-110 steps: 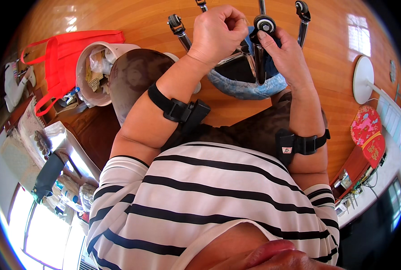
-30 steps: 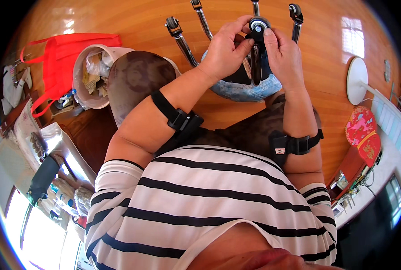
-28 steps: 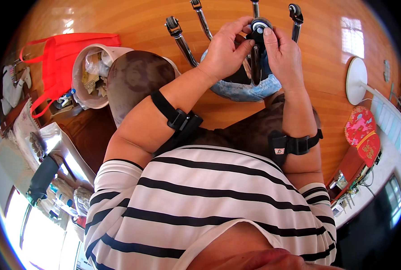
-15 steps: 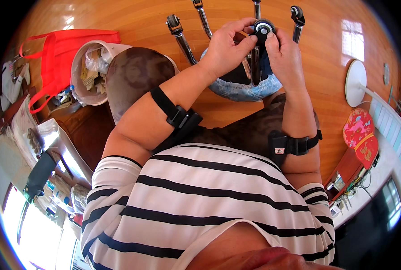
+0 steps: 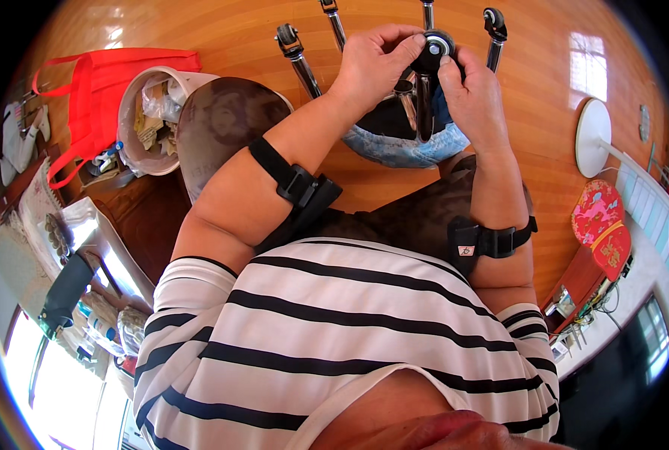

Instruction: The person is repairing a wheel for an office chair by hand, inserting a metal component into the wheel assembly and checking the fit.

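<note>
An upturned stool stands ahead of me, its chrome legs [image 5: 303, 71] pointing up and its blue patterned seat [image 5: 405, 150] on the floor. Black caster wheels [image 5: 288, 34] cap the legs. The nearest leg carries a caster wheel [image 5: 434, 47] with a pale ring and a bolt at its centre. My left hand [image 5: 375, 66] pinches this wheel from the left between thumb and fingers. From the right, my right hand [image 5: 471, 91] closes on the same caster, thumb on its lower right side. Some fingertips are hidden behind the wheel.
At the left stand a bin [image 5: 128, 135] with packaging scraps and a red bag [image 5: 90, 97]. My knee is beside the bin. Over the wooden floor at the right are a white round-based stand [image 5: 593, 139] and a red patterned cloth item [image 5: 601, 217].
The caster wheel has shifted slightly left and turned a little in my hands. My left hand has edged left, and my right thumb has slid lower along the wheel.
</note>
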